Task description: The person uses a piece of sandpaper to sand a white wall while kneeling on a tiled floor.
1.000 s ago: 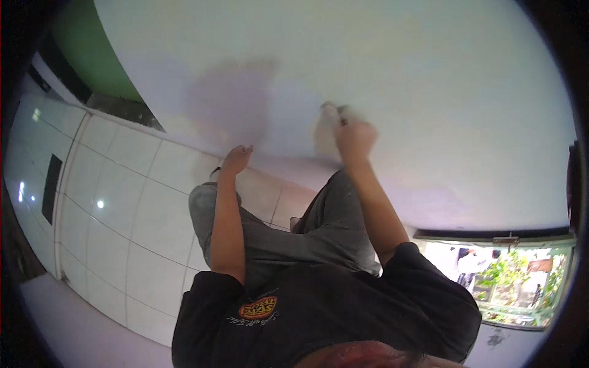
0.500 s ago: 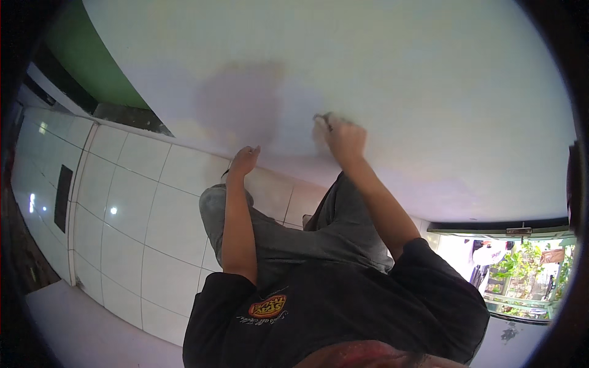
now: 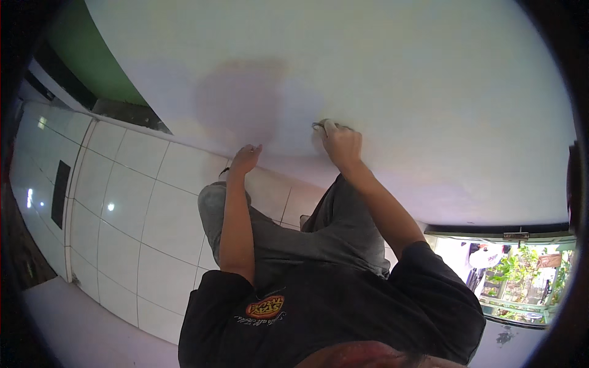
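Note:
My right hand (image 3: 341,143) is closed and held against the pale wall (image 3: 417,104). Its fingers grip a small, thin, dark-edged piece (image 3: 319,124), which they mostly cover; its kind does not show. Beside it on the wall spreads a mauve-grey shaded area (image 3: 239,98). My left hand (image 3: 246,159) hangs above my left knee, close to the foot of the wall, with its fingers curled together. Whether anything lies inside those fingers cannot be made out.
White floor tiles (image 3: 172,214) run along the wall to the left. A green wall section (image 3: 116,73) stands at the far left. On the right is a bright window (image 3: 521,276) with plants outside. My bent legs in grey trousers (image 3: 307,242) are between me and the wall.
My right hand has shifted slightly down and left along the wall, and looks sharper than before. My left hand has stayed almost in place. The whole view has tilted a little.

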